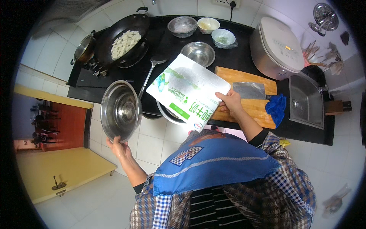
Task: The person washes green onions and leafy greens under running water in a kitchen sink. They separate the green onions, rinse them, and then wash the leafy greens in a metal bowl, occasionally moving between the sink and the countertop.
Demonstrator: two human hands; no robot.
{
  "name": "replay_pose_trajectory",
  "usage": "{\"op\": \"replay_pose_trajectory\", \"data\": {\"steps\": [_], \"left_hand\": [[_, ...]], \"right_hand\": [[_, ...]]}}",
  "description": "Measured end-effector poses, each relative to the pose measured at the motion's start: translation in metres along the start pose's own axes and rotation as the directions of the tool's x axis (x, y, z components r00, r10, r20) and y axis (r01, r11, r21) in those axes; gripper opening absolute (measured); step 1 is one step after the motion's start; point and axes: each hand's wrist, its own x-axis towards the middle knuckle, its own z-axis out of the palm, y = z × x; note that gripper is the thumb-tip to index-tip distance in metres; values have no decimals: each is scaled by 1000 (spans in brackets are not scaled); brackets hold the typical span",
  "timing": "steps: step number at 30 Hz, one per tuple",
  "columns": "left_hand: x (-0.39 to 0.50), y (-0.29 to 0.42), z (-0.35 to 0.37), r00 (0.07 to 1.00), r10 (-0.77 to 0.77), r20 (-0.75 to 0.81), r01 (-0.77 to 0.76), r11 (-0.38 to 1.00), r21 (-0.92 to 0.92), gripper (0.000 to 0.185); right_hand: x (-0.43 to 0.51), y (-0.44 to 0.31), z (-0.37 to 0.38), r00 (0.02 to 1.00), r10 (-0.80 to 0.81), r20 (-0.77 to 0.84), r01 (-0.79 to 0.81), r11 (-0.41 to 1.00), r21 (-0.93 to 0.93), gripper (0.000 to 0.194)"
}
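Note:
My left hand [120, 147] grips the rim of a stainless steel bowl [121, 110], which is tipped on its side with its inside facing up toward me; no food shows in it. Pinched in my right hand [231, 102] is a flat white cardboard sheet [200, 83] with green print, held over the counter edge. Under the sheet, part of a round pale rim [171, 118] shows, the rest hidden. Beside my right hand lies a wooden cutting board [246, 114] bearing a cleaver [250, 90]. A blue cloth [276, 108] rests at the cleaver's handle.
A wok [105, 47] of white tofu cubes [125, 44] sits on the stove, near a small pot [83, 49] and a spatula [150, 71]. Behind the sheet stand a metal bowl [210, 53] and several film-covered bowls [183, 25]. A rice cooker [274, 48] and sink [306, 100] are at right.

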Motion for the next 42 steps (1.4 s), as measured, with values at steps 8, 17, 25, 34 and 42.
{"op": "replay_pose_trajectory", "data": {"steps": [8,17,25,34,42], "left_hand": [[10,-23,-5,1000,20,-7,-21,989,-144,71],[38,-29,36,998,40,49,-33,990,-136,70],[38,-35,49,996,80,33,-71,974,-214,67],[33,-58,22,996,84,-27,-86,991,-99,66],[-4,-37,16,997,16,-70,-26,989,-144,72]], "right_hand": [[4,10,-1,968,97,231,-113,992,57,41],[-41,-85,-28,980,-72,188,76,997,-12,25],[-189,-338,-164,191,-896,-402,981,164,102,13],[-132,-602,-189,284,-796,-535,945,137,298,28],[-95,-442,-106,-17,-984,-180,978,21,-208,36]]}}
